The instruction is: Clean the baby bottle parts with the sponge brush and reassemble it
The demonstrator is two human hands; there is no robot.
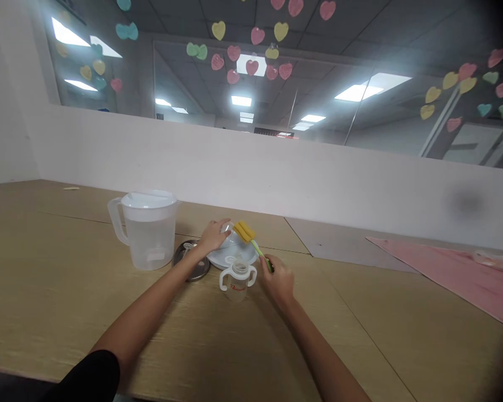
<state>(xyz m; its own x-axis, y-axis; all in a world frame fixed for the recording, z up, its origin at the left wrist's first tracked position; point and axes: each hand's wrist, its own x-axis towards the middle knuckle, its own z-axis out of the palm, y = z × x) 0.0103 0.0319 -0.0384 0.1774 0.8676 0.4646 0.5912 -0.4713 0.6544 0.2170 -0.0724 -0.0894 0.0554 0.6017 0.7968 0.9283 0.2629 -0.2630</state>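
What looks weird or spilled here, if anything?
No spill shows; the cup and jug stand upright. A blurry gray smudge looks odd against the white wall on the right, maybe just a lens mark.

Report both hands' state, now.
Left hand: curved around a clear, rounded plastic piece; grip cannot be told.
Right hand: closed, holding a green-handled yellow sponge brush.

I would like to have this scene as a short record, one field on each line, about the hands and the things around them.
Right hand: grips the sponge brush, yellow head up
Left hand: at a small clear piece, grip unclear
Front: two-handled bottle, upright
Behind bottle: white bowl
Left side: lidded pitcher, metal dish
Far right: pink cloth
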